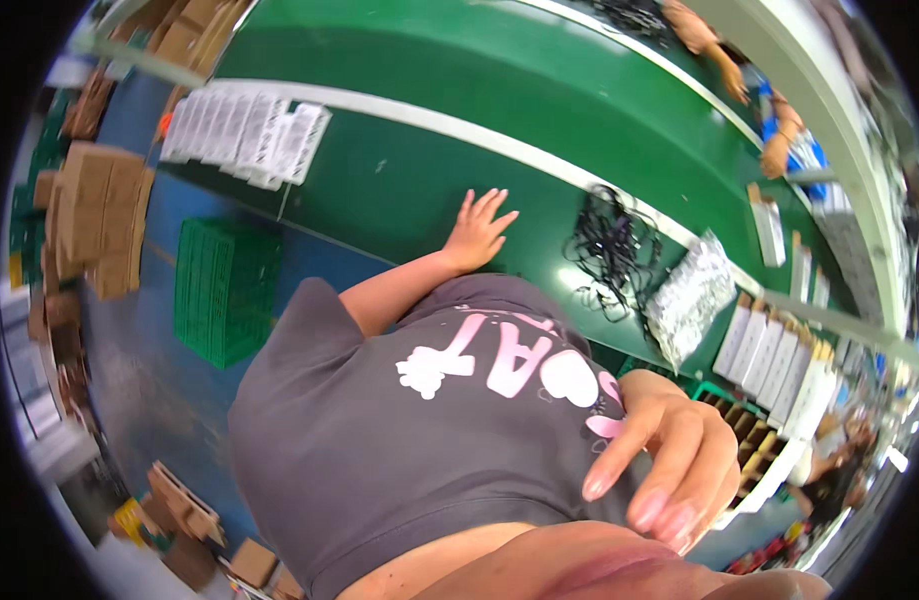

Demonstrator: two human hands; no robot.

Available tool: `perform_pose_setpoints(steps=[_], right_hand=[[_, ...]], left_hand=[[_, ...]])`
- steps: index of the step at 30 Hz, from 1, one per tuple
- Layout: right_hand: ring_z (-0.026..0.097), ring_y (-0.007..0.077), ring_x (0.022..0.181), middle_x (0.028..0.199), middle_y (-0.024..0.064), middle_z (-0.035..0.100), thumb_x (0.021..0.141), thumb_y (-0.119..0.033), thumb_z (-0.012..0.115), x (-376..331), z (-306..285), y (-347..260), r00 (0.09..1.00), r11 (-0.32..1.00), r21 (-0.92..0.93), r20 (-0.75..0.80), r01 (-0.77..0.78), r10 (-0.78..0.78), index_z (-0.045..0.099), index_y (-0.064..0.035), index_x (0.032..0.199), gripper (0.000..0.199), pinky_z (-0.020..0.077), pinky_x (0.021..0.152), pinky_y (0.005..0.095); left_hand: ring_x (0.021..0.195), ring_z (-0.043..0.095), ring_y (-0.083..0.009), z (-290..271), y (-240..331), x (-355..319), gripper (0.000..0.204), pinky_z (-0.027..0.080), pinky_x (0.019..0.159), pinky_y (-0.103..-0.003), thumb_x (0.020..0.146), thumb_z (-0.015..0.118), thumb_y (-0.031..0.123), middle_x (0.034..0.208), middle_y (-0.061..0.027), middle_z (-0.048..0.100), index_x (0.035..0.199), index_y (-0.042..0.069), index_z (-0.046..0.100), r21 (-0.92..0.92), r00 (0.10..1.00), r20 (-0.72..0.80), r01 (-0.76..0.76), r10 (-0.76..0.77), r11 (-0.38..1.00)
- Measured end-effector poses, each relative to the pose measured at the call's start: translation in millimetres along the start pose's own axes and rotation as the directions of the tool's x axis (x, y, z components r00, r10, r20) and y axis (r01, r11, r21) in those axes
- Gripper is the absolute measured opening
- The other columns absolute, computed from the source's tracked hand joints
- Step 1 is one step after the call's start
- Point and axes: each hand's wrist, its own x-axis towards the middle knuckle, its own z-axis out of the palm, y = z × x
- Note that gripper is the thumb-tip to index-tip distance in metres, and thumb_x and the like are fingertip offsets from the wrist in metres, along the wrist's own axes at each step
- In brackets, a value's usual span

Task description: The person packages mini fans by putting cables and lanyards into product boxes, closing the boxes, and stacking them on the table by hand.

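1. Left hand (476, 232): open, fingers spread, palm flat on green bench (399, 180). Holds nothing. Forearm runs back down to grey shirt (379, 440).
2. Right hand (669, 460): close to lens, lower right, in front of shirt. Fingers loosely curled, pointing down, nothing gripped.
3. Nearest to left hand: bare green surface; tangle of black cables (607, 255) near, to its right, not touching.
4. Silver foil bag (691, 295) just beside cables, further right, w/ cables lapping its edge.
5. Row of white boxes (779, 365) right of bag, standing side by side along bench edge.
6. White sheets (244, 130) in overlapping row on bench, well apart from left hand, upper left.
7. White strip (499, 140) runs along bench past hand; second green surface beyond it.
8. Green crate (224, 290) on blue floor (159, 370), left of shirt.
9. Brown cartons (99, 215) stacked far left; more near bottom left.
10. Another person's arms (779, 140) at top right across the line, w/ blue item under them; can't tell what's held.
11. View strongly tilted; bench edges bend toward rim.
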Motion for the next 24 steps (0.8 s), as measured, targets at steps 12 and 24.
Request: perform_pose_setpoints(steps=[12, 24], right_hand=[[0.066, 0.0262, 0.077, 0.086, 0.0128, 0.063, 0.080, -0.004, 0.062, -59, -3, -87, 0.919, 0.204, -0.965, 0.075, 0.165, -0.388, 0.061, 0.0020, 0.089, 0.011, 0.0590, 0.065, 0.0367], [0.057, 0.0251, 0.069, 0.081, 0.0073, 0.057, 0.059, -0.011, 0.064, -140, -120, -159, 0.987, -0.063, -0.990, -0.116, -0.123, -0.107, 0.060, -0.0065, 0.082, 0.023, 0.0448, 0.055, 0.0349]], left_hand=[[0.139, 0.025, -0.0308, 48, 72, 32, 0.057, 0.012, 0.114, -0.056, 0.079, 0.067, 0.019, 0.149, -0.0172, 0.029, 0.133, 0.015, 0.050, 0.020, 0.975, 0.139, -0.180, 0.175, 0.983], [0.136, 0.029, -0.0371, 68, 137, 76, 0.067, 0.022, 0.113, -0.051, 0.081, 0.066, 0.017, 0.151, -0.0196, 0.025, 0.142, 0.013, 0.039, -0.028, 0.959, 0.242, -0.145, 0.148, 0.989]])
